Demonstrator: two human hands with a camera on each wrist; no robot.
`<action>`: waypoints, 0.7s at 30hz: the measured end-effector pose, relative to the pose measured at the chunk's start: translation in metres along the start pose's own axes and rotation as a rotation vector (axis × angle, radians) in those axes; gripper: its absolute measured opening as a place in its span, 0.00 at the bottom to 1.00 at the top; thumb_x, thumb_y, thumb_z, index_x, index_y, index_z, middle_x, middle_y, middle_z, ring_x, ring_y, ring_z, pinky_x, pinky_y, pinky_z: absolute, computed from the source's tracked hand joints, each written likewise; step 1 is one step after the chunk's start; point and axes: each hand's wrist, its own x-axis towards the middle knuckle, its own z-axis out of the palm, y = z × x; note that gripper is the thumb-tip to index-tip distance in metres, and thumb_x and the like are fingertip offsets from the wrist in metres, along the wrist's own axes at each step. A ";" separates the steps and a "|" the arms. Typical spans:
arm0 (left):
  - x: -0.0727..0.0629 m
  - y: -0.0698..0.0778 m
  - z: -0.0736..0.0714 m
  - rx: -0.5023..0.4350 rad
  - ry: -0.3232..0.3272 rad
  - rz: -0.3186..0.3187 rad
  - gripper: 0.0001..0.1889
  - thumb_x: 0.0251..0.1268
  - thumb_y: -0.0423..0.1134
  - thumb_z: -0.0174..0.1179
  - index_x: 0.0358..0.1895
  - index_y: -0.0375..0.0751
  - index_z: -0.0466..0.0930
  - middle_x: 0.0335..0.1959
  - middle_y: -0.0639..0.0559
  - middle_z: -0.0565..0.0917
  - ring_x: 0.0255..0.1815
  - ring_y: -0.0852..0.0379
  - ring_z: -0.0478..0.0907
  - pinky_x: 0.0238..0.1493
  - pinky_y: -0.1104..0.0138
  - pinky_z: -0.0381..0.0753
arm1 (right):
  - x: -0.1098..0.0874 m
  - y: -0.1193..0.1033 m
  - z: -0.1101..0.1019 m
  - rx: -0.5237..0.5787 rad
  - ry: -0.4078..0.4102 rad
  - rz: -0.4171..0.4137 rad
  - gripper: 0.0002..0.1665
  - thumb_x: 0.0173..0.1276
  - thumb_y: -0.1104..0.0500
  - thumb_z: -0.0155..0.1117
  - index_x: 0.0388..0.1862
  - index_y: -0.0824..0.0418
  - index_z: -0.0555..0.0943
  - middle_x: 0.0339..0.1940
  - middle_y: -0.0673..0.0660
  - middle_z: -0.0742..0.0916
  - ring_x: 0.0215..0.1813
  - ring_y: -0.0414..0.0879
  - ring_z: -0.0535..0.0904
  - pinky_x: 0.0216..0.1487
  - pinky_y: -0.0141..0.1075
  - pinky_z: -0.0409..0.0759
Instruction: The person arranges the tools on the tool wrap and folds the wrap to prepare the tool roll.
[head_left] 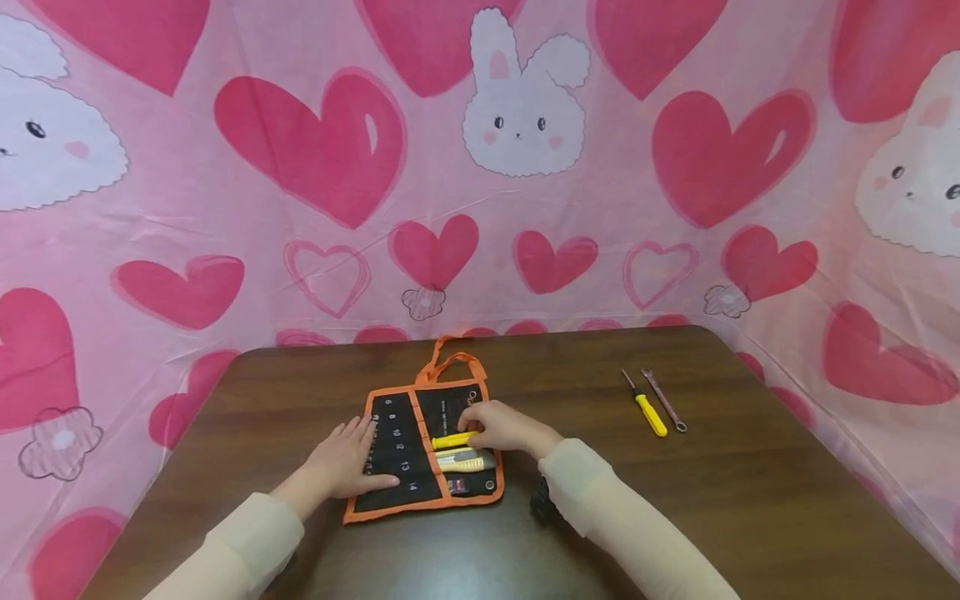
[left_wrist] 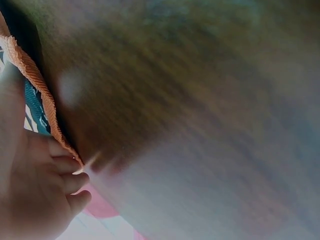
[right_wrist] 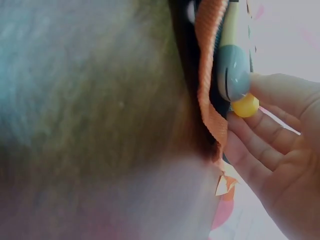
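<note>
A black tool pouch with orange trim (head_left: 420, 498) lies unfolded on the table. My left hand (head_left: 341, 458) rests flat on its numbered left panel, thumb spread toward the middle; in the left wrist view, the fingers reach past the orange edging (left_wrist: 42, 92). With its fingertips my right hand (head_left: 504, 427) pinches the end of a yellow-handled screwdriver (head_left: 452, 441), whose front part is hidden in a pocket of the pouch. Beside it sits a cream and grey utility knife (head_left: 463, 461). The right wrist view shows the screwdriver's rounded yellow end (right_wrist: 246, 106) between thumb and fingers.
On the right of the brown wooden table (head_left: 750, 500) lie another yellow screwdriver (head_left: 649, 414) and a combination wrench (head_left: 666, 403). Orange straps (head_left: 453, 360) extend from the pouch's far edge. A pink cloth with hearts and rabbits hangs around the table.
</note>
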 end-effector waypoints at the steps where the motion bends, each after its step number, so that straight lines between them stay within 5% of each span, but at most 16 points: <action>1: 0.000 0.000 0.000 0.004 -0.001 -0.001 0.56 0.45 0.73 0.55 0.64 0.24 0.60 0.66 0.30 0.60 0.66 0.34 0.54 0.64 0.45 0.53 | 0.000 0.000 0.000 -0.005 0.000 -0.006 0.07 0.61 0.61 0.65 0.39 0.56 0.82 0.32 0.45 0.79 0.34 0.40 0.72 0.38 0.30 0.75; 21: -0.001 -0.001 0.003 0.016 0.018 -0.007 0.56 0.45 0.73 0.55 0.64 0.24 0.60 0.65 0.30 0.61 0.66 0.34 0.55 0.63 0.45 0.54 | 0.006 -0.011 0.008 -0.164 -0.003 -0.033 0.10 0.66 0.63 0.57 0.41 0.60 0.84 0.35 0.48 0.83 0.35 0.38 0.74 0.43 0.32 0.76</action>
